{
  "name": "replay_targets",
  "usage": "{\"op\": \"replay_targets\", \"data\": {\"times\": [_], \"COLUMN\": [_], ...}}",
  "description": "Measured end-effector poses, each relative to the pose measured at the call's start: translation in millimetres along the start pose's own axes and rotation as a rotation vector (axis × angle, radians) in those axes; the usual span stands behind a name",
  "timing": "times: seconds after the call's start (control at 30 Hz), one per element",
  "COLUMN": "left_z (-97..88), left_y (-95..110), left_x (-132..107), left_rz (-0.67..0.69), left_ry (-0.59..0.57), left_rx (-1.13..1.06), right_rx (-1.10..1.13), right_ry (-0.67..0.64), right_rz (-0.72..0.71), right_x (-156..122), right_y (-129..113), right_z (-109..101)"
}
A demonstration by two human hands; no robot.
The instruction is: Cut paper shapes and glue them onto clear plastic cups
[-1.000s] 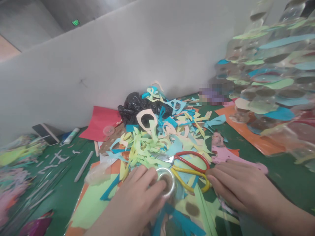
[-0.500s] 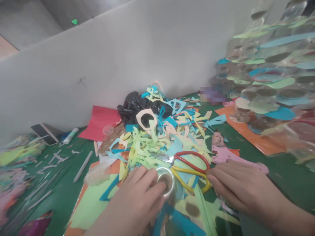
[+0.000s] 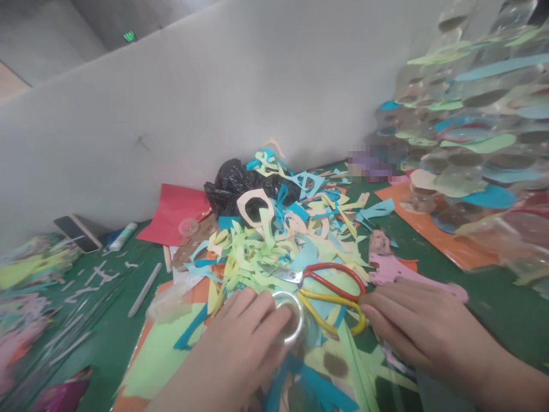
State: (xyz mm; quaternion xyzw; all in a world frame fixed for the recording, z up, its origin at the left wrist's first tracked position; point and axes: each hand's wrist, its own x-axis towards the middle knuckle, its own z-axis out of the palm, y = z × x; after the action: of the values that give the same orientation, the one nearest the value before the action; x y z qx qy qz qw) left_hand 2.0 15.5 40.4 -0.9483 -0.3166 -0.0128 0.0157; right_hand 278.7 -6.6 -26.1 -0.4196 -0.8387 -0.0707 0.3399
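Note:
My left hand (image 3: 244, 343) is closed around the side of a round, see-through, cup-like piece with a pale shiny rim (image 3: 293, 341); its lower part is hidden. Scissors with one red and one yellow handle (image 3: 332, 280) lie partly open on the paper scraps, just beyond that rim. My right hand (image 3: 420, 332) has its fingers curled together at the end of the scissor handles. What those fingers hold, if anything, is hidden. Behind the right knuckles rests a pink tool with a dirty tip (image 3: 392, 268), perhaps a glue gun.
Coloured paper scraps (image 3: 244, 252) pile up against a black plastic bag (image 3: 231, 186). Red paper (image 3: 180, 214) and a white stick (image 3: 144, 290) lie left on the green table (image 3: 107, 320). A stack of clear bottle pieces and paper discs (image 3: 472, 149) rises at right.
My left hand and the rimmed piece have shifted very slightly. The right hand and the scissors stay where they were.

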Motion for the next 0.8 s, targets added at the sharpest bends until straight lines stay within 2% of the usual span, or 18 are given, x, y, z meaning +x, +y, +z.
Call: {"op": "replay_targets", "data": {"times": [0.33,0.6,0.7,0.8], "left_z": [-0.3,-3.7,-6.9,-11.5], "left_y": [0,-3,0,6], "left_x": [1,-14,-10,3], "left_rz": [-0.036,-0.043,-0.054,-0.077], "left_ry": [-0.020,0.119,0.135,0.070], "left_rx": [0.005,0.026,0.088,0.066], "right_rx": [0.004,0.003,0.005,0.002], "right_ry": [-0.010,-0.011,-0.016,-0.017], "right_rz": [-0.001,-0.019,-0.033,-0.039], "right_x": [-1,-2,-2,-2], "right_y": [1,1,0,0], "right_z": [0,1,1,1]}}
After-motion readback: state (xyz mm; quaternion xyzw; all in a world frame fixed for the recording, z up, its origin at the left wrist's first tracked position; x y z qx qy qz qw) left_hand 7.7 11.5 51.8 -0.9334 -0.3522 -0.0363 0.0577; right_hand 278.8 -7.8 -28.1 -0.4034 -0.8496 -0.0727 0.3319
